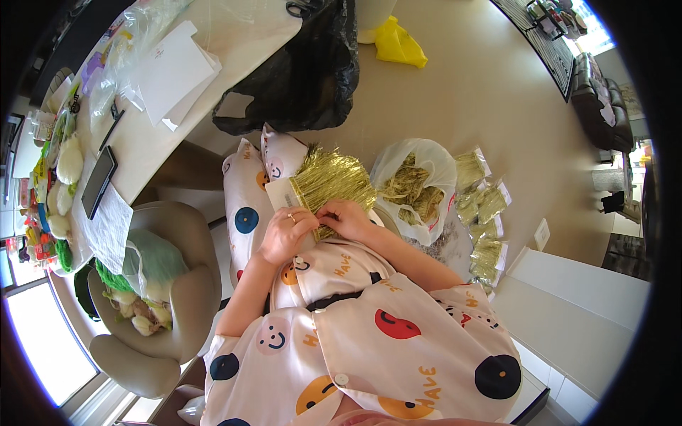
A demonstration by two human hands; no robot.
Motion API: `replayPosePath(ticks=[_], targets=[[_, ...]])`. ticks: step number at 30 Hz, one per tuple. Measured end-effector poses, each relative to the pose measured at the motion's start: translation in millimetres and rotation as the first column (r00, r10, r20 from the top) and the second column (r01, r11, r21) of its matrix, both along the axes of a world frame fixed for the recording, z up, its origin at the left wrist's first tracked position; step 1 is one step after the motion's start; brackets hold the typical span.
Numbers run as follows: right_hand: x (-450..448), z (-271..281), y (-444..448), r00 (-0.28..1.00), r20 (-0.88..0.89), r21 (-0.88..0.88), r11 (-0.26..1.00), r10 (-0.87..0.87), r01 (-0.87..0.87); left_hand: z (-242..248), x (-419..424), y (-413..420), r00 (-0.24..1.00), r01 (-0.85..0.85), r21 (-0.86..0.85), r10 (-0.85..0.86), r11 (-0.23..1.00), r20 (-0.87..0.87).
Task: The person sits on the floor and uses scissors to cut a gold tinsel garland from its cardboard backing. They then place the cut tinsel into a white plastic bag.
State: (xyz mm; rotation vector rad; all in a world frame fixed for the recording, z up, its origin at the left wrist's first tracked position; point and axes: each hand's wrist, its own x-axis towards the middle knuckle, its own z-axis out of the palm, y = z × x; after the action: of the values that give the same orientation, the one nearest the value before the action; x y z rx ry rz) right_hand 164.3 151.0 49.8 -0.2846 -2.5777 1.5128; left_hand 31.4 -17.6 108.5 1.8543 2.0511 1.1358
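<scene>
A bundle of gold tinsel fringe (335, 178) lies across my lap, its strands fanned out away from me. A white card (281, 195) with a printed code is along its bound edge. My left hand (290, 231), with a ring on one finger, grips that edge near the card. Close against it, my right hand (349, 219) pinches the fringe's lower end, fingertips meeting those of the left. What exactly lies between the fingertips is hidden. To the right of my lap, a white plastic bag (381, 173) stands open with loose gold tinsel (413, 186) inside.
Several carded tinsel packs (487, 255) lie in a row at right. A black plastic bag (298, 80) hangs by the table (160, 144), which bears white papers (173, 74) and a phone (99, 181). The chair (194, 239) at left holds a bag of vegetable-like items (141, 319).
</scene>
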Motion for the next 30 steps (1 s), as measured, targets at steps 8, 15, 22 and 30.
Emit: replayPosePath(ticks=[8, 15, 22, 30], targets=[[2, 14, -5, 1.000, -0.030, 0.081, 0.997, 0.008, -0.006, -16, 8, -2, 0.987, -0.157, 0.028, 0.155, 0.987, 0.041], [7, 32, -9, 0.997, -0.079, 0.246, 0.969, 0.027, -0.006, -25, 23, -8, 0.817, -0.335, -0.162, 0.372, 0.928, 0.441], [7, 40, -11, 0.982, -0.181, 0.329, 0.944, 0.044, 0.018, -30, 20, -13, 0.934, -0.297, 0.020, 0.286, 0.955, 0.216], [4, 37, -13, 0.981, -0.190, 0.258, 0.966, 0.029, 0.022, -28, 22, -16, 0.967, -0.234, 0.058, 0.226, 0.970, 0.121]])
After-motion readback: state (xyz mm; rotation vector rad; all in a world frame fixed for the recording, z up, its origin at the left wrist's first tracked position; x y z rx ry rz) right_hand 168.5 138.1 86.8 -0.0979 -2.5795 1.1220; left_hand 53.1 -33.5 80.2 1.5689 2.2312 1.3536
